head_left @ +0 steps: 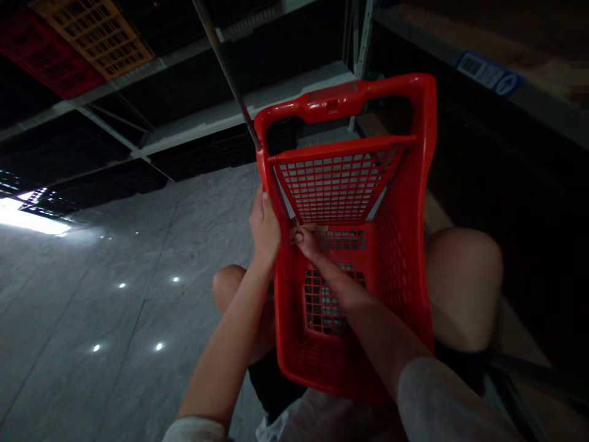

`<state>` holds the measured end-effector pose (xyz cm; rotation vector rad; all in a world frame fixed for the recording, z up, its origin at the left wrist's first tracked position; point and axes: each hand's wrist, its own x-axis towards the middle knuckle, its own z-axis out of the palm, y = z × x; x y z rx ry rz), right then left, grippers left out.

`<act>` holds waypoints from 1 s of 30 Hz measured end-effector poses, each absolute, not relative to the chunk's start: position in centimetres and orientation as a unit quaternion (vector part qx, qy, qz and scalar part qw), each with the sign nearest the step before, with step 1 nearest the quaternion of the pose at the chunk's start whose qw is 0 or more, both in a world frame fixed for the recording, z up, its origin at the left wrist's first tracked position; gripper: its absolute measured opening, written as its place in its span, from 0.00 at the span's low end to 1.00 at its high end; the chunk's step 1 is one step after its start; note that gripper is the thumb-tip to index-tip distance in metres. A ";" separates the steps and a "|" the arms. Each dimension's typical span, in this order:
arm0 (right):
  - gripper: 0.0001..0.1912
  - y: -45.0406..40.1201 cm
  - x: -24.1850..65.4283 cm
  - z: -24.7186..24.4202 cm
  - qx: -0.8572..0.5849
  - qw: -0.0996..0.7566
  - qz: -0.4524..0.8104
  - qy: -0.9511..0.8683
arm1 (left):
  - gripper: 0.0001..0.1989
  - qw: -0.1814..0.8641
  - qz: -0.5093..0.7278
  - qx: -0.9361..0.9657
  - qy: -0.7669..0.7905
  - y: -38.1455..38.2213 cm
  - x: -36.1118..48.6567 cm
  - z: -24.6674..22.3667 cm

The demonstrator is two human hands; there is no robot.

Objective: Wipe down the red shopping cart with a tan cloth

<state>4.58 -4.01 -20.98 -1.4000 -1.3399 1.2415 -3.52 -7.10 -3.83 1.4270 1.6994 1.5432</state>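
Note:
A red plastic shopping cart basket (426,202) is tilted between my knees, its open top facing me. My left hand (265,230) holds the basket's left side from outside, below the rim. Inside, my right hand (307,241) is closed against the left inner wall, near the lower edge of the red grid flap (338,184). A thin brownish, crumpled piece (321,228) shows at its fingers; its kind is too dim to tell. The moulded handle (331,101) spans the basket's far end. A thin metal pole (227,67) rises from the left corner.
Metal shelving (197,129) stands behind, with a yellow crate (99,37) and a red crate (43,52) at upper left. Grey tiled floor (115,294) stretches left. A shelf edge with a blue label (490,73) is at upper right. The light is dim.

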 end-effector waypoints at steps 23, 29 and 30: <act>0.06 -1.8 2.8 -19.7 -0.535 0.471 0.523 -0.467 | 0.25 0.219 0.553 0.507 0.624 -7.4 -3.5 -3.9; 0.07 4.0 0.8 -11.0 -0.407 0.597 0.477 -0.500 | 0.24 0.253 0.569 0.487 0.613 -7.3 -3.6 -3.9; 0.07 4.1 0.7 -10.2 -0.380 0.618 0.463 -0.510 | 0.24 0.256 0.572 0.483 0.612 -7.3 -3.7 -3.9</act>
